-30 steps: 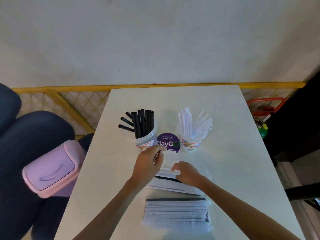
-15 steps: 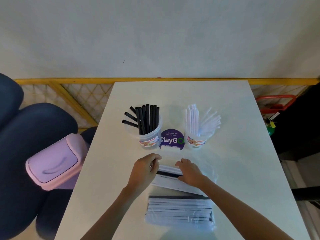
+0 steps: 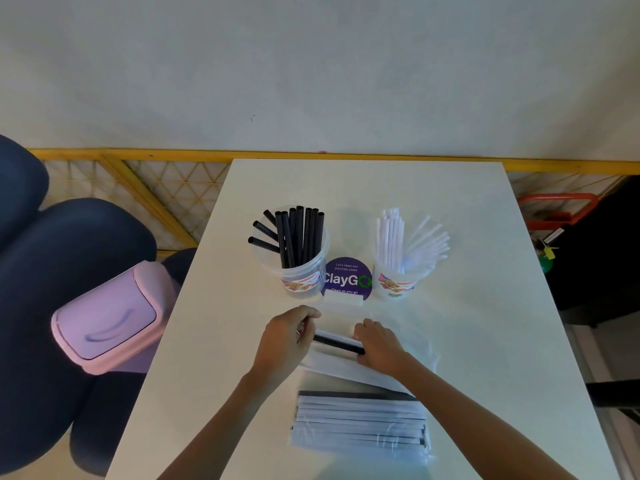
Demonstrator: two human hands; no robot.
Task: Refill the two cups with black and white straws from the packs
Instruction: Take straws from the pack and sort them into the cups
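Note:
Two clear cups stand at mid-table: the left cup holds several black straws, the right cup holds white straws. In front of them lies a clear pack of wrapped straws. My left hand grips the left end of a black straw lying on that pack. My right hand holds the straw's right end and rests on the pack. A second pack of wrapped straws lies nearer to me.
A purple round ClayGo sign stands between the cups. Left of the white table are a pink swing-lid bin and dark blue seats. A yellow railing runs behind the table.
My left hand has come back from the black-straw cup down to the pack and now grips the black straw's left end. The right hand stays on the pack.

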